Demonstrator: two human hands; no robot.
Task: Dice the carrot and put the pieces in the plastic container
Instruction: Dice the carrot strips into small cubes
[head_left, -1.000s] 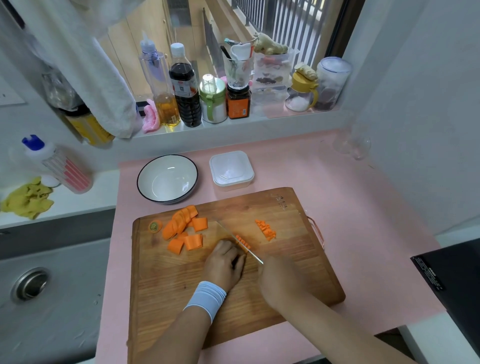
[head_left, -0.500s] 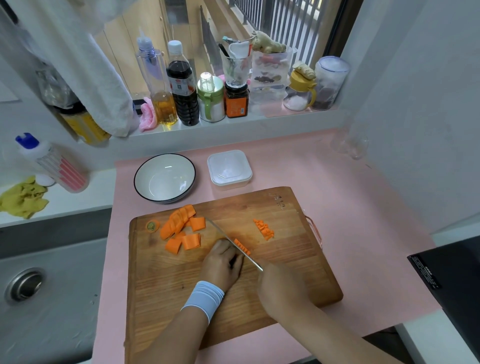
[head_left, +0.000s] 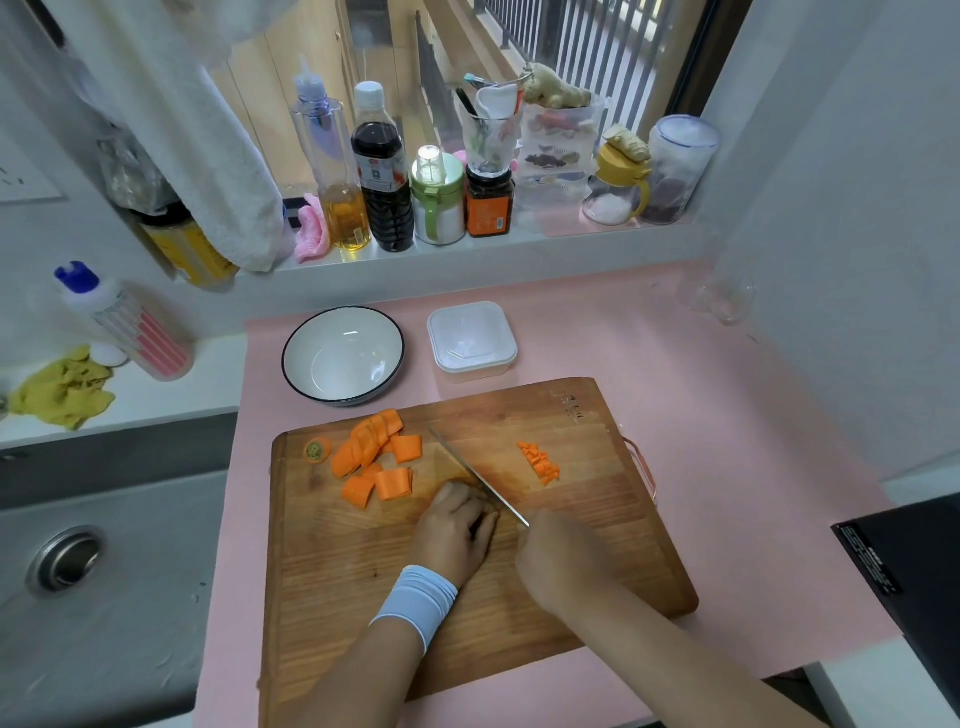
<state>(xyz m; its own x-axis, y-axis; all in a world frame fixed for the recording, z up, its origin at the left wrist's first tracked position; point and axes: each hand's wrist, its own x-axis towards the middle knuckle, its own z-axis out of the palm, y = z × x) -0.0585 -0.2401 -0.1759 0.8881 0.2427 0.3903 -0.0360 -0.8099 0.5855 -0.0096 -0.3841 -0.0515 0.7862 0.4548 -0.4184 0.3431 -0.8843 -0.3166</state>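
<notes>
Left hand (head_left: 457, 525): fingers curled down on cutting board (head_left: 337, 571), knuckles against knife (head_left: 467, 467); anything beneath hidden.
Right hand (head_left: 558, 556): wrapped round knife handle.
Carrot slices (head_left: 371, 449): heaped at board's far left.
Diced pieces (head_left: 540, 460): small pile right of blade.
Plastic container (head_left: 472, 340): behind board, beside bowl (head_left: 343, 358).

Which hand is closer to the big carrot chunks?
Left. The left hand lies just right of the carrot chunks; the right hand, gripping the knife, is farther right, past the left hand.
</notes>
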